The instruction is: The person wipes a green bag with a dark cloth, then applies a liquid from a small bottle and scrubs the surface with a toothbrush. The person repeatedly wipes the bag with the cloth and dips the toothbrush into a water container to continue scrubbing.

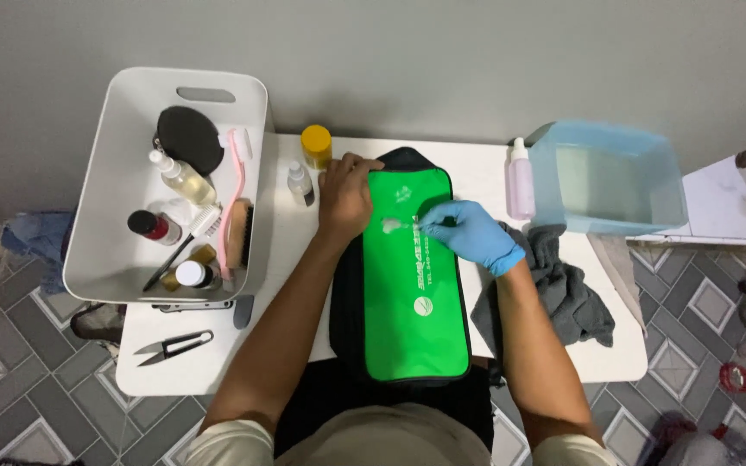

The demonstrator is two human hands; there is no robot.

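A green bag with black edging [407, 302] lies lengthwise on a white table [218, 362], its near end reaching the person's lap. The bare left hand [344, 197] presses flat on the bag's upper left corner, fingers spread loosely and holding nothing, only bearing down on the fabric. The right hand [474, 233], in a blue glove, has its fingers pinched narrow around a small brush [401, 224] whose pale head touches the green panel just beside the left fingers, where a patch of white foam shows.

Just beyond the left fingertips stand a yellow-capped jar [316, 145] and a small clear bottle [300, 183]. Further left of that hand sits a white plastic tub [131, 259] holding a black round sponge [189, 138], a pink toothbrush [235, 185], a wooden brush [238, 233], and several bottles. Near the left forearm, well apart from the fingers, a pair of black thread snips [174, 346] lies on the table.

To the right of the gloved fingers stands a pink spray bottle [520, 181], touching or just beside a translucent blue basin [610, 177]. A dark grey cloth [567, 289] lies crumpled under the right wrist and forearm, beside the bag's right edge.
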